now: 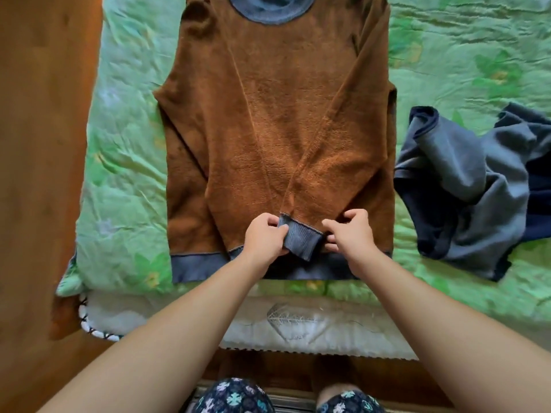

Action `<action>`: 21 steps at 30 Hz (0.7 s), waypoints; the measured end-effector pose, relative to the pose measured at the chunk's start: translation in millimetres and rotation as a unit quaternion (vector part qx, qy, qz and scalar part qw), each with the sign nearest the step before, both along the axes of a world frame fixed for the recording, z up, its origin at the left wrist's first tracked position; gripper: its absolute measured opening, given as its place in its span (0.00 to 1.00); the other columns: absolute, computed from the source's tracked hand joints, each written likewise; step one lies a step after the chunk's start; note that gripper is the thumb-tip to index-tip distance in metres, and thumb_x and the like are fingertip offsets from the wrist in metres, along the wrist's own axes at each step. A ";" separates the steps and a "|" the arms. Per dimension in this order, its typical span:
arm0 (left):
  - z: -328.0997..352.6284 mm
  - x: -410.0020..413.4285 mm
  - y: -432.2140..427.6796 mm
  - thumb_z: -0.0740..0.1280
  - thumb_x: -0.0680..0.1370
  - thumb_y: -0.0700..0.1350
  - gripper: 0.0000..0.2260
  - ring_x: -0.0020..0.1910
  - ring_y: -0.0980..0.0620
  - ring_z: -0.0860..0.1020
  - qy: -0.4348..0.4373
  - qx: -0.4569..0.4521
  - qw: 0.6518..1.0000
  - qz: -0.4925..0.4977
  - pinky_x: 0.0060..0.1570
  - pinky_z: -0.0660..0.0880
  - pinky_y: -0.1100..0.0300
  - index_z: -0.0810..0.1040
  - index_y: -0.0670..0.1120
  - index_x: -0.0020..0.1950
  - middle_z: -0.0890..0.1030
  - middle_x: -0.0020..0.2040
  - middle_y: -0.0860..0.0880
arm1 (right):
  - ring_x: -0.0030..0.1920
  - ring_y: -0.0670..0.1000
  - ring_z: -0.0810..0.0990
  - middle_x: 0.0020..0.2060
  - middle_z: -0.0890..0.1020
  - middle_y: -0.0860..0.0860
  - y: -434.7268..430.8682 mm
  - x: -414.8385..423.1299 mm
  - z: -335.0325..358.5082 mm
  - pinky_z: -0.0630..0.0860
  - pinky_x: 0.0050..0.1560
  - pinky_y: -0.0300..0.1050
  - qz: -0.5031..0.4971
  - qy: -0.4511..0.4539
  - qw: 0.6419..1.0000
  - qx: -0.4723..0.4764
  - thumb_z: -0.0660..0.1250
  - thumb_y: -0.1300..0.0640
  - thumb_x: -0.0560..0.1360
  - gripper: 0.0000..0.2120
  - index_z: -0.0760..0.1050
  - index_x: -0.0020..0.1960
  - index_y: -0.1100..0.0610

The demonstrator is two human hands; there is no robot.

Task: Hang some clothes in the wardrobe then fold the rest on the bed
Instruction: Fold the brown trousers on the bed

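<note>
Head view: left hand (264, 237) pinches the grey cuff (301, 238); right hand (349, 234) pinches its other end with curled fingers, above the brown sweater (277, 114) hem.

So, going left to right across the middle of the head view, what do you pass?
In order: brown wooden surface → green leaf-patterned bedspread → brown fleece sweater with grey-blue trim, laid flat → crumpled grey and navy garment.

**Rust brown on leafy green**

The sweater (277, 120) is rust brown, with a grey-blue collar (268, 10), cuff (301, 238) and hem band (196, 268). The sheet (125, 162) is light green, printed with leaves and yellowish flowers. The crumpled garment (465, 186) shows 2 tones, grey and navy. The mattress (298, 326) is white. The shorts (235, 396) are navy with a pale floral print.
</note>
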State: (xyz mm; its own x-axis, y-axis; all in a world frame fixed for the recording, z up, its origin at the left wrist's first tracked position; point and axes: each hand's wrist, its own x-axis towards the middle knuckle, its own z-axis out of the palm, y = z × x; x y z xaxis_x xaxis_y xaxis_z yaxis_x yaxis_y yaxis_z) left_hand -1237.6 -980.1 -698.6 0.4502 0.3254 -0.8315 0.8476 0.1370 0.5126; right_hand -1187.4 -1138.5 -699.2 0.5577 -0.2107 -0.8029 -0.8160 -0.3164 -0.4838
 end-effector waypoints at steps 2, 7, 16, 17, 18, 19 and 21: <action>4.0 5.2 1.7 0.68 0.79 0.38 0.05 0.42 0.48 0.82 0.005 -0.014 0.999 -0.042 0.41 0.84 0.46 0.75 0.41 0.44 0.79 0.42 0.42 | 0.37 0.52 0.80 0.45 0.80 0.56 1.2 3.7 -0.4 0.80 0.37 0.46 -0.034 0.025 0.998 0.052 0.74 0.59 0.75 0.20 0.67 0.61 0.55; 1.8 -11.0 11.8 0.69 0.77 0.37 0.08 0.43 0.39 0.82 0.062 -0.021 0.986 -0.154 0.30 0.82 0.53 0.70 0.43 0.43 0.74 0.43 0.40 | 0.28 0.50 0.70 0.35 0.75 0.56 0.1 -1.6 -0.2 0.69 0.26 0.39 0.043 0.034 0.997 0.062 0.65 0.65 0.75 0.04 0.72 0.45 0.58; 23.4 23.0 41.6 0.61 0.78 0.60 0.15 0.46 0.46 0.79 0.004 0.336 0.816 -0.471 0.41 0.74 0.54 0.75 0.49 0.44 0.81 0.43 0.51 | 0.55 0.54 0.83 0.54 0.84 0.54 -17.9 58.3 4.3 0.81 0.52 0.52 -0.086 -0.062 0.984 0.144 0.69 0.57 0.78 0.08 0.76 0.57 0.52; 26.1 38.0 43.4 0.62 0.79 0.59 0.13 0.45 0.48 0.79 -0.019 0.331 0.835 -0.439 0.41 0.73 0.55 0.76 0.50 0.45 0.80 0.42 0.52 | 0.56 0.53 0.82 0.55 0.84 0.53 -18.0 73.3 5.9 0.80 0.52 0.50 -0.121 -0.071 0.977 0.160 0.68 0.56 0.79 0.10 0.76 0.60 0.52; 26.0 55.7 45.5 0.63 0.79 0.58 0.11 0.45 0.50 0.78 -0.045 0.314 0.859 -0.402 0.43 0.73 0.56 0.76 0.51 0.47 0.81 0.44 0.53 | 0.56 0.52 0.82 0.54 0.85 0.52 -18.1 89.5 7.8 0.79 0.51 0.48 -0.142 -0.071 0.971 0.181 0.67 0.55 0.79 0.10 0.77 0.61 0.53; 24.6 76.5 46.2 0.63 0.80 0.56 0.09 0.47 0.51 0.78 -0.071 0.293 0.879 -0.369 0.46 0.74 0.57 0.78 0.51 0.50 0.81 0.47 0.54 | 0.54 0.51 0.83 0.51 0.85 0.50 -18.1 106.5 9.8 0.77 0.49 0.46 -0.151 -0.065 0.965 0.202 0.66 0.54 0.80 0.10 0.79 0.59 0.54; 20.8 120.8 45.9 0.64 0.81 0.53 0.09 0.51 0.53 0.78 -0.115 0.249 0.908 -0.318 0.53 0.75 0.57 0.78 0.51 0.57 0.80 0.52 0.53 | 0.44 0.48 0.82 0.43 0.84 0.49 -16.5 140.1 16.2 0.75 0.42 0.43 -0.149 -0.042 0.959 0.235 0.64 0.51 0.82 0.08 0.79 0.52 0.54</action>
State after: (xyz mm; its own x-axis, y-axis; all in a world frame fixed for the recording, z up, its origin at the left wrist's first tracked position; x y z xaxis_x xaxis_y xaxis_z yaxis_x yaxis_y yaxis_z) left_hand -1116.8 -934.3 -677.8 0.8221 0.2475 -0.5128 0.5362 -0.6394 0.5510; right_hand -1047.3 -1155.0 -683.0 0.5958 0.0041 -0.8031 -0.7882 0.1948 -0.5838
